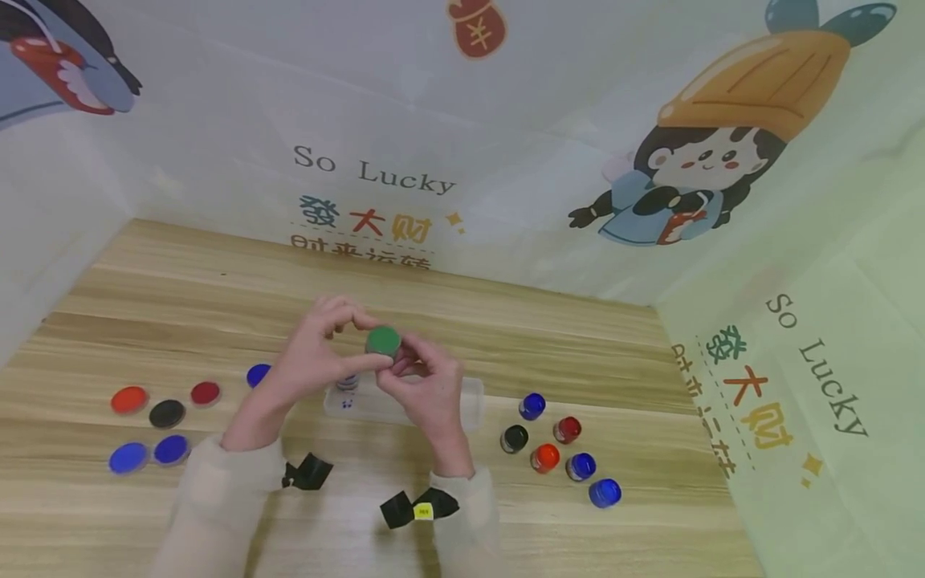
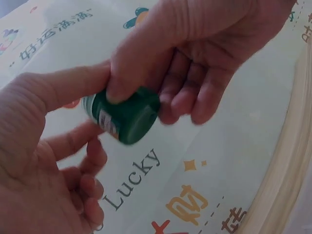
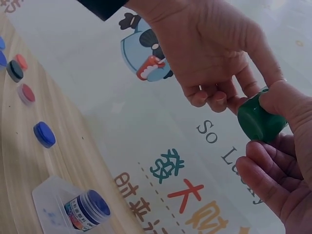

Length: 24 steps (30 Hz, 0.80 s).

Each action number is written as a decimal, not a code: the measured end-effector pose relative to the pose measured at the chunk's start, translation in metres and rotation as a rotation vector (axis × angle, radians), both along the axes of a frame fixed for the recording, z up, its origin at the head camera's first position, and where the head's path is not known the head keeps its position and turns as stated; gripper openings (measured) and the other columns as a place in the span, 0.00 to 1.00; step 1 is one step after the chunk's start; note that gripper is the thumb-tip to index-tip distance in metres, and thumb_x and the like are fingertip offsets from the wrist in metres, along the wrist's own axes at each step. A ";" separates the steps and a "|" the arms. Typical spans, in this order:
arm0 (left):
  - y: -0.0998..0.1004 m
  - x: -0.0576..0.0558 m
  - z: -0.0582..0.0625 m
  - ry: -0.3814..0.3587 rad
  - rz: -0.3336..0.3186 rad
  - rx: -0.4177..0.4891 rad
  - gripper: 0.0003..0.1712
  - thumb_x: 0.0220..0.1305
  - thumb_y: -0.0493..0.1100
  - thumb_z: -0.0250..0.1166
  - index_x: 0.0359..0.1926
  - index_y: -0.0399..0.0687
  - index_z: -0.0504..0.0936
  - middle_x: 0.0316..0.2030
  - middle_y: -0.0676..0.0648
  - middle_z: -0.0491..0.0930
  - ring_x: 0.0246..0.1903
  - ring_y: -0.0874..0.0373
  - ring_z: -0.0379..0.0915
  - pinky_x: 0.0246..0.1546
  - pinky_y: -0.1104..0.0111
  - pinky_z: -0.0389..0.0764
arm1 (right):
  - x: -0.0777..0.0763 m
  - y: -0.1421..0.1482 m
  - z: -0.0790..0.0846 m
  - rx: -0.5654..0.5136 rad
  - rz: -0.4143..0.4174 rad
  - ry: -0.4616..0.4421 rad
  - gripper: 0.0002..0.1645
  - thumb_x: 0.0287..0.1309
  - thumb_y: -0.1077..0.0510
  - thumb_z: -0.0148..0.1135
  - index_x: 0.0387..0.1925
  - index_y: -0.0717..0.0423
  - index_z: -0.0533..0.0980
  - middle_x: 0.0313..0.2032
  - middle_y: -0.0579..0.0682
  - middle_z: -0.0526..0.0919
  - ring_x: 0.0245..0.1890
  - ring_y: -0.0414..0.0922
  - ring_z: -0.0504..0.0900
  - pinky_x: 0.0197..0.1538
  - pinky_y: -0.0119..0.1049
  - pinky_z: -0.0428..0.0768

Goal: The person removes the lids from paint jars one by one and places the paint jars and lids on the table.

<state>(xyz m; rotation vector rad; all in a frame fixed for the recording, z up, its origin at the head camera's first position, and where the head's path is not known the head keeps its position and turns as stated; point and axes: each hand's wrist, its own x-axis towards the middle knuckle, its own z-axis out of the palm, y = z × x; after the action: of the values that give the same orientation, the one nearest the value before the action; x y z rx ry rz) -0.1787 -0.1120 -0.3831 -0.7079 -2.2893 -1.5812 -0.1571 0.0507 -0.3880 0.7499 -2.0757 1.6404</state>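
Observation:
Above the table, both hands hold a small green paint jar [image 1: 383, 342], its flat green end facing up in the head view. My left hand [image 1: 318, 349] pinches it between thumb and index finger at one end, the other fingers loosely bent. From the other side my right hand [image 1: 431, 385] grips the jar with thumb and fingers. A label shows on the jar's side in the left wrist view. Below the hands lies a clear plastic tray [image 1: 470, 401], partly hidden by the right hand. A jar of blue paint [image 3: 87, 212] stands at one end of it.
Left on the wooden table [image 1: 347, 530] lie several loose lids, including an orange-red lid [image 1: 129, 400], a black lid [image 1: 167, 413] and a blue lid [image 1: 128, 457]. Several uncapped jars stand at right, among them a black jar [image 1: 515, 438]. A printed cloth [image 1: 535, 160] walls the back and sides.

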 end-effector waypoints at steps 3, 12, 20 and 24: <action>0.002 0.002 0.000 -0.030 0.015 -0.027 0.20 0.42 0.33 0.76 0.39 0.39 0.81 0.35 0.47 0.74 0.38 0.56 0.61 0.37 0.65 0.60 | 0.000 0.000 -0.001 0.001 -0.001 -0.002 0.18 0.40 0.78 0.64 0.40 0.77 0.77 0.26 0.66 0.80 0.23 0.57 0.79 0.29 0.44 0.81; -0.001 0.001 0.000 0.012 -0.060 -0.021 0.20 0.45 0.30 0.73 0.43 0.36 0.82 0.36 0.46 0.77 0.41 0.55 0.62 0.41 0.60 0.61 | -0.002 0.001 -0.006 0.000 0.012 0.004 0.18 0.42 0.77 0.64 0.40 0.76 0.77 0.27 0.65 0.80 0.23 0.55 0.79 0.29 0.43 0.81; 0.002 0.001 -0.001 -0.035 -0.008 -0.067 0.24 0.45 0.35 0.74 0.46 0.39 0.79 0.38 0.46 0.75 0.41 0.55 0.60 0.40 0.61 0.59 | -0.015 0.003 -0.033 0.004 -0.013 0.005 0.19 0.42 0.74 0.67 0.42 0.70 0.78 0.29 0.61 0.82 0.26 0.52 0.81 0.31 0.35 0.81; -0.005 -0.001 -0.003 0.021 -0.120 -0.032 0.23 0.49 0.30 0.69 0.50 0.37 0.79 0.40 0.46 0.76 0.44 0.55 0.61 0.41 0.60 0.61 | -0.008 0.002 -0.019 0.012 -0.008 0.014 0.18 0.43 0.76 0.65 0.40 0.74 0.77 0.27 0.64 0.81 0.23 0.54 0.79 0.29 0.40 0.81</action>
<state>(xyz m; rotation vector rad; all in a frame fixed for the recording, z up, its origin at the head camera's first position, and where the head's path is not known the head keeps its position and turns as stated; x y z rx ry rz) -0.1793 -0.1171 -0.3860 -0.8813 -2.3014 -1.5833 -0.1651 0.0525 -0.4066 0.7542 -2.0779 1.6151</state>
